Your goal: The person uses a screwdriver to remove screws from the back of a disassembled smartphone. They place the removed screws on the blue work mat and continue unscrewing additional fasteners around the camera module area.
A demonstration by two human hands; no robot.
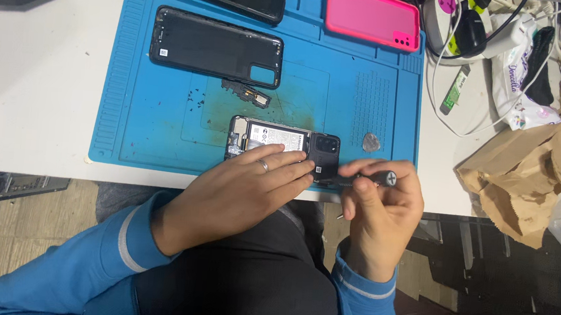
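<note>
opened phone (285,141) at frame centre: light, stiff, fragile inside; left hand (241,191) fingers flat pinning edges; right hand (383,209) fingers closed round screwdriver (365,179).

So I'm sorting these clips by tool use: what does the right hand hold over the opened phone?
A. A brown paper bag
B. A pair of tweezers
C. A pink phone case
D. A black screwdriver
D: the right hand grips a black screwdriver whose tip points at the opened phone, which the left hand steadies on the blue mat.
</note>
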